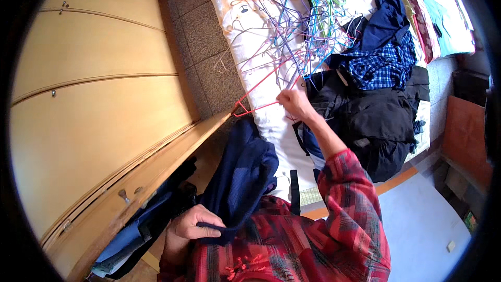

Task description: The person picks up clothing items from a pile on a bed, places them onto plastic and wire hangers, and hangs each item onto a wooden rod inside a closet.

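My left hand (199, 223), low in the view, pinches the edge of a dark navy knit garment (235, 169) that drapes up beside the open cupboard door. Over the bed's near side, my right hand (296, 105) is closed on a red clothes hanger (258, 108). One end of this hanger reaches left to the door's upper corner. Just beyond my right hand lies a tangled heap of colourful wire hangers (292, 31) on the bed. Whether the red hanger is caught in the heap, I cannot tell.
Wooden cupboard doors (99, 120) run along the left; one door (156, 169) stands open with clothes (122, 243) behind it. The bed (229, 0) bears dark clothes (373, 120) and a blue checked shirt (383, 65). Between cupboard and bed is a tiled floor strip (201, 36).
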Motion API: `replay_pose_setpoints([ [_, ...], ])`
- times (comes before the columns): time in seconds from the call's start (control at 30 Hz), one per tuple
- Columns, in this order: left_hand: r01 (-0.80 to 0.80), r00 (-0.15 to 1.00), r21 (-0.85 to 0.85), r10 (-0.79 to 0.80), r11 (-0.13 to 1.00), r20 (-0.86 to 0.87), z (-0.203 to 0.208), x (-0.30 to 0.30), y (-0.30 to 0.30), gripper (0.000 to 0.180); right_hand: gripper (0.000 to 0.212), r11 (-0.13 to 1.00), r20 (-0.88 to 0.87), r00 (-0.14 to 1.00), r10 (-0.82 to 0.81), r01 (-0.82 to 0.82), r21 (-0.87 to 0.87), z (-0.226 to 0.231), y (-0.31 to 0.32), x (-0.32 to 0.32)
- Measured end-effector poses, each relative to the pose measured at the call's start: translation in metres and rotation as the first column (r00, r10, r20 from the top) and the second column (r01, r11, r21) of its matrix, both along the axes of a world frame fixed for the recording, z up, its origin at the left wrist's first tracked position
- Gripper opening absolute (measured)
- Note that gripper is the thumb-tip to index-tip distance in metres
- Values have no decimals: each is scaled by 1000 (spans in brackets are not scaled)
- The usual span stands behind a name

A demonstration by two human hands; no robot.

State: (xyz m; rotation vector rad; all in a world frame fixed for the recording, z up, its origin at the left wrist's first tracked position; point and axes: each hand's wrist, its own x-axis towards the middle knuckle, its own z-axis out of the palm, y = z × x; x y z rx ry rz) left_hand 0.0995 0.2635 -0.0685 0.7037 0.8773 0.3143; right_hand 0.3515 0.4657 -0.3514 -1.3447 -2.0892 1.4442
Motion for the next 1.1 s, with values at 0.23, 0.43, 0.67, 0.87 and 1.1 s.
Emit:
replay_pose_setpoints([
  [0.23, -90, 994, -115, 82, 989, -76, -7, -4, -2, 15, 16, 916, 322, 947, -11, -120, 382, -72, 121, -75],
  [0.43, -73, 996, -48, 75, 996, 44, -28, -19, -14, 18, 23, 720, 540, 811, -226, -234, 653, -121, 195, -94],
  [0.67, -166, 986, -47, 166, 985, -6, -37, -24, -22, 18, 21, 872, 699, 703, -135, -251, 420, -125, 217, -88],
  [0.87, -237, 972, -47, 235, 970, -26, -34, -21, -12, 16, 14, 721, 536, 831, -146, -282, 633, -125, 195, -52],
  [1.1, -149, 978, 143, 167, 978, -125, -30, -14, 11, 14, 20, 759, 375, 895, -243, -65, 647, -80, 159, 32],
])
